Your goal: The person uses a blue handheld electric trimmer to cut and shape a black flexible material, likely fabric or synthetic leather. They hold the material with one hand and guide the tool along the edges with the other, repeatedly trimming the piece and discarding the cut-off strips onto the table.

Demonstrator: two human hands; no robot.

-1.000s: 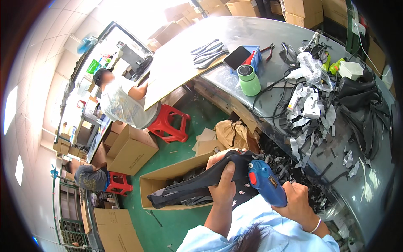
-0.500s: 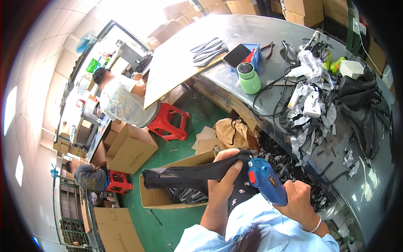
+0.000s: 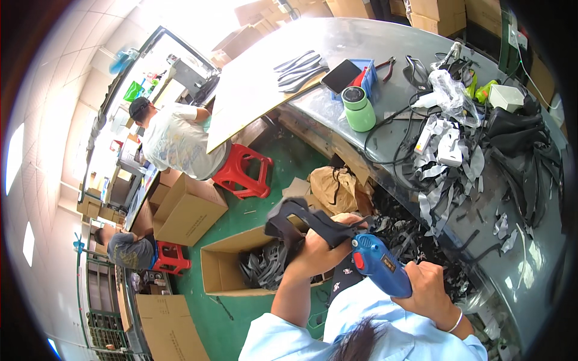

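Observation:
My left hand is closed on a black, flexible molded piece with an opening in it. That piece bends up and over to the left of my fingers, and its narrow end reaches toward the tool. My right hand wraps round the rear of a blue handheld power tool with a red button. The tool's front end is close to the black piece, beside my left fingers; whether they touch, I cannot tell. Beneath my left hand stands an open cardboard box with dark grey strip-like pieces in it.
To the right, a metal table carries scraps, black pieces, cables and a green bottle. A phone rests by a blue bin. Two people sit at left on red stools. Black scraps heap below the table edge.
The black piece was stretched out long to the left; now it is turned and bent up above my left hand. My left wrist has rotated. The tool has barely moved.

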